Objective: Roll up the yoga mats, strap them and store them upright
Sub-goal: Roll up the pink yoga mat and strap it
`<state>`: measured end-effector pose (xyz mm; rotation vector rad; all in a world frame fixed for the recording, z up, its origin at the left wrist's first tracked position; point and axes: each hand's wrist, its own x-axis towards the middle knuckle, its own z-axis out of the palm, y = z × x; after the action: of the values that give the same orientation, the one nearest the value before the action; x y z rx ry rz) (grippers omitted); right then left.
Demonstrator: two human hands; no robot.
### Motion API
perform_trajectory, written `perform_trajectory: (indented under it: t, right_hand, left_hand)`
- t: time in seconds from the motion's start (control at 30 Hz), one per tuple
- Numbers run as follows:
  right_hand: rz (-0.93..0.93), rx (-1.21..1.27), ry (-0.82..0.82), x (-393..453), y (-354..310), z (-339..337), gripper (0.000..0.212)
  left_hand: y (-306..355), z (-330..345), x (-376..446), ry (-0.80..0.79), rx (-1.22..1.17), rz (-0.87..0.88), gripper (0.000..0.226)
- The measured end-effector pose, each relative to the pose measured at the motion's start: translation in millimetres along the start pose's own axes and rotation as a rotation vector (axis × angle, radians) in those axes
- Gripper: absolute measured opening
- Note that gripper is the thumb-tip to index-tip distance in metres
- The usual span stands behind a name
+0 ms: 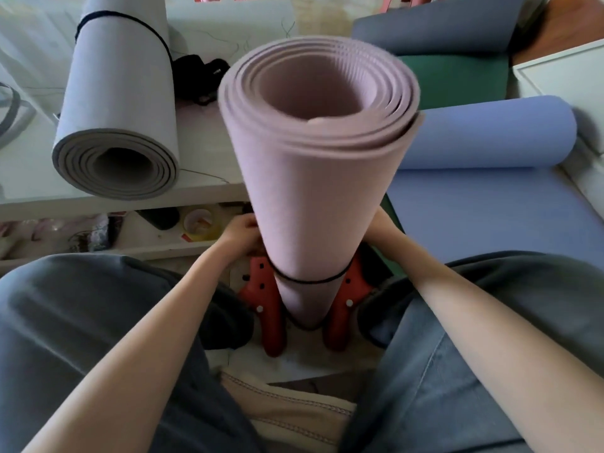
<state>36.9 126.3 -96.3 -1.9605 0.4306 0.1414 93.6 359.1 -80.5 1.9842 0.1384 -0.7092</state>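
A rolled pink yoga mat [313, 178] stands upright between my knees, its lower end between my red shoes [271, 308]. A thin black strap [310, 280] circles it near the bottom. My left hand [240, 232] is at the mat's left side with curled fingers, seemingly pinching something small and dark at the mat's edge. My right hand [379, 223] is mostly hidden behind the mat's right side; its grip does not show. A grey rolled mat [121, 103] with a black strap lies on the white table to the left. A blue mat [487, 178] lies partly rolled at the right.
Loose black straps [199, 78] lie on the white table [209, 188] behind the pink mat. A tape roll [199, 223] sits on the shelf under it. Dark blue [434, 27] and green [457, 76] mats lie at the back right beside a white cabinet [562, 73].
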Motion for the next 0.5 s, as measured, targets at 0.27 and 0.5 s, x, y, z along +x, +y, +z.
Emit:
perform_trajectory:
  t: [0.27, 0.5]
  right_hand:
    - [0.158, 0.055, 0.136, 11, 3, 2, 0.049]
    - [0.341, -0.070, 0.102, 25, 13, 3, 0.043]
  left_hand:
    - [16, 5, 3, -0.117, -0.099, -0.042, 0.011]
    - [31, -3, 11, -0.088, 0.278, 0.064, 0.037]
